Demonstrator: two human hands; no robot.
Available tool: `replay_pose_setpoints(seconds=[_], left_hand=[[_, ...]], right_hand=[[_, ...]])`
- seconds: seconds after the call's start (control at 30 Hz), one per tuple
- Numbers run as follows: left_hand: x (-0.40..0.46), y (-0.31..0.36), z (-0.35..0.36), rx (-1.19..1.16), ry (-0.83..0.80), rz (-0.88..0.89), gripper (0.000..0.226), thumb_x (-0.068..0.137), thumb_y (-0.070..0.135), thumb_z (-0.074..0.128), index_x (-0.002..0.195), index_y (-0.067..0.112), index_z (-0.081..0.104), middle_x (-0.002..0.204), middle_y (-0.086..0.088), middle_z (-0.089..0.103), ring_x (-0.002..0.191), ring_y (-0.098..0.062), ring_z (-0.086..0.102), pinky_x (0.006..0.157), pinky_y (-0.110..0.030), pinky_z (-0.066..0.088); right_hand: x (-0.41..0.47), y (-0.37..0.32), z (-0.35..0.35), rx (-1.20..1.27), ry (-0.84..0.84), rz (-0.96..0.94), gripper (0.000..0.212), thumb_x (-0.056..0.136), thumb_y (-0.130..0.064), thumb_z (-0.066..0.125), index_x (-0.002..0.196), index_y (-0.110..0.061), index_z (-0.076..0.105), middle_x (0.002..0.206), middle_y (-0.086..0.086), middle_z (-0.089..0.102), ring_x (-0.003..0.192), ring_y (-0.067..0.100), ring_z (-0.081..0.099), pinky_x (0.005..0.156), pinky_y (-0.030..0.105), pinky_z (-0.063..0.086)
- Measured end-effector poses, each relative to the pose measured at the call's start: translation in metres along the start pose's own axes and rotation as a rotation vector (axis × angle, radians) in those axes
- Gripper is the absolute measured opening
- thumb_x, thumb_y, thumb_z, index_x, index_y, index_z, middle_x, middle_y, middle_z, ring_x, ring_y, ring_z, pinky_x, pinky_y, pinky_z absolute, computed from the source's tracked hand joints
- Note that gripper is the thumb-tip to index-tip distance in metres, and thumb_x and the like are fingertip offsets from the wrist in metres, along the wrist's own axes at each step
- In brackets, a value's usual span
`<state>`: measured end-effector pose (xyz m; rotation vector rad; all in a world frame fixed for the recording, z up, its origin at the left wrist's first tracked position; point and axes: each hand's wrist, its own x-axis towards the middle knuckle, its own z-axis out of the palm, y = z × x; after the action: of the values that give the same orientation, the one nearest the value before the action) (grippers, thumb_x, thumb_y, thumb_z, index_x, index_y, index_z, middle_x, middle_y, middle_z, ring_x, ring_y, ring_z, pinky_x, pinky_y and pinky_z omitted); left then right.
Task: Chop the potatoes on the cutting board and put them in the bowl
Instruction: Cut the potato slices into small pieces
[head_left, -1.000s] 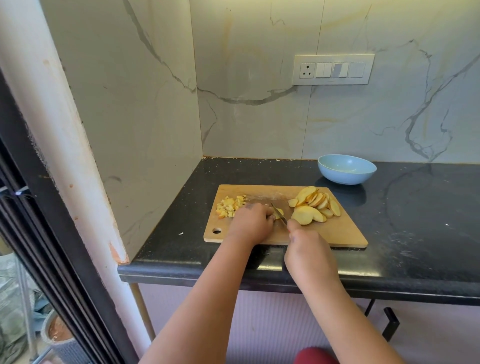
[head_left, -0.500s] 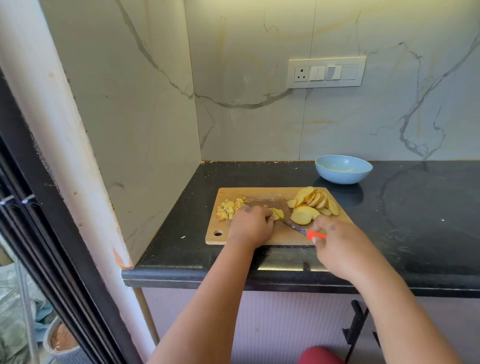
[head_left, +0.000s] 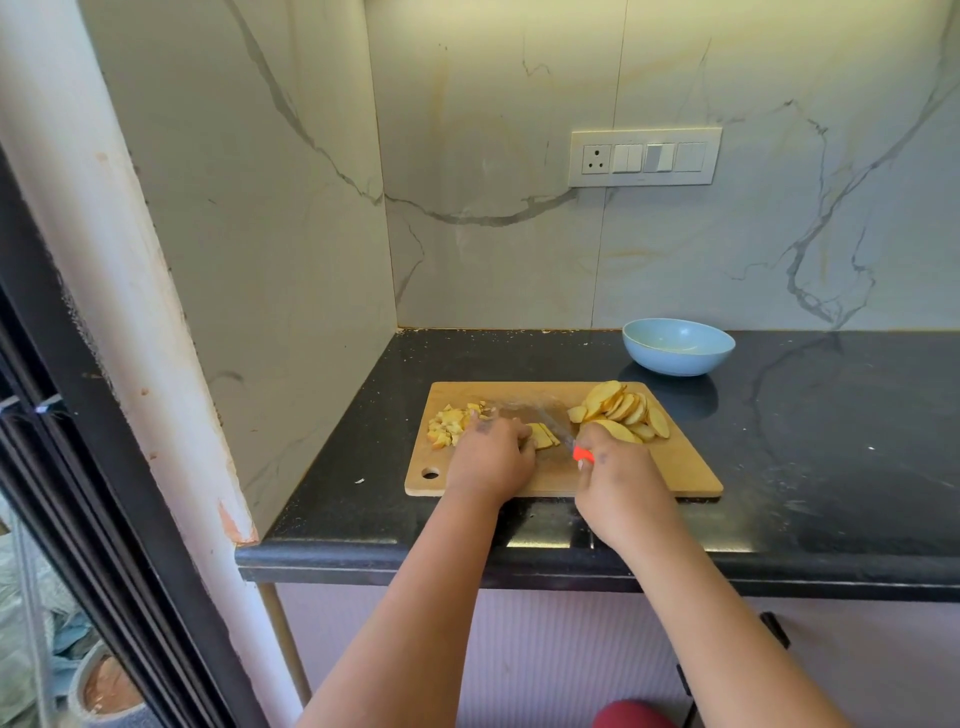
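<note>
A wooden cutting board (head_left: 680, 470) lies on the black counter. At its far left sits a heap of diced potato (head_left: 452, 422). A fan of potato slices (head_left: 626, 410) lies at its far right. My left hand (head_left: 491, 457) holds down a few stacked slices (head_left: 543, 435) in the middle of the board. My right hand (head_left: 621, 480) grips a knife with an orange handle (head_left: 583, 454); its blade points up-left toward those slices. A pale blue bowl (head_left: 678, 345), with nothing visible in it, stands on the counter behind the board's right end.
Marble walls close the counter (head_left: 831, 467) at the back and on the left. A switch panel (head_left: 644, 157) hangs on the back wall. White specks dot the counter to the right. A white pillar (head_left: 119, 291) and dark door frame stand at left.
My right hand swung out to the right with the knife, then came back in toward the slices under my left hand. The view shifted slightly.
</note>
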<state>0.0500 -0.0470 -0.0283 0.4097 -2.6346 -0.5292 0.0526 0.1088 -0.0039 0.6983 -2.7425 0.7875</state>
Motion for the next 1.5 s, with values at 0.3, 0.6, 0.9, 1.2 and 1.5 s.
replay_pose_setpoints(seconds=[0.3,0.6,0.9,1.2,1.5], left_hand=[[0.003,-0.001,-0.001,0.040,-0.058,0.019,0.031,0.100,0.032,0.047,0.122,0.024,0.067,0.128,-0.003,0.065,0.138,-0.025,0.040,0.120,-0.041,-0.008],[0.003,0.003,-0.005,0.111,-0.052,-0.045,0.030,0.099,0.038,0.045,0.116,0.034,0.069,0.117,0.002,0.069,0.130,-0.031,0.034,0.119,-0.049,-0.011],[-0.001,-0.006,-0.005,-0.022,0.023,-0.025,0.038,0.098,0.040,0.049,0.134,0.028,0.059,0.122,0.001,0.067,0.134,-0.028,0.031,0.120,-0.043,-0.011],[-0.003,-0.002,-0.009,0.043,0.000,-0.069,0.029,0.099,0.033,0.048,0.115,0.025,0.072,0.115,0.001,0.070,0.132,-0.031,0.034,0.120,-0.046,-0.010],[0.001,-0.003,-0.005,0.057,0.002,-0.116,0.030,0.097,0.039,0.047,0.097,0.031,0.076,0.097,0.005,0.072,0.130,-0.030,0.035,0.118,-0.050,-0.012]], right_hand=[[0.012,-0.030,-0.017,-0.193,-0.228,0.032,0.039,0.083,0.005,0.055,0.117,-0.014,0.053,0.088,0.003,0.055,0.072,0.017,0.053,0.055,0.027,0.039],[0.020,-0.045,-0.058,-0.388,-0.339,0.034,0.020,0.085,0.003,0.058,0.074,-0.010,0.046,0.073,0.005,0.046,0.066,0.020,0.048,0.058,0.028,0.041],[-0.006,-0.002,-0.056,-0.082,0.021,-0.017,0.016,0.094,-0.015,0.056,0.108,-0.022,0.059,0.076,-0.007,0.053,0.065,0.009,0.049,0.046,0.021,0.029],[-0.013,-0.006,-0.006,-0.020,-0.040,0.015,0.020,0.096,-0.013,0.051,0.110,-0.025,0.057,0.083,-0.002,0.058,0.071,0.012,0.054,0.059,0.028,0.050],[0.007,-0.057,-0.012,-0.291,-0.306,0.045,0.038,0.091,-0.003,0.055,0.128,-0.013,0.051,0.100,0.007,0.059,0.088,0.022,0.060,0.074,0.032,0.054]])
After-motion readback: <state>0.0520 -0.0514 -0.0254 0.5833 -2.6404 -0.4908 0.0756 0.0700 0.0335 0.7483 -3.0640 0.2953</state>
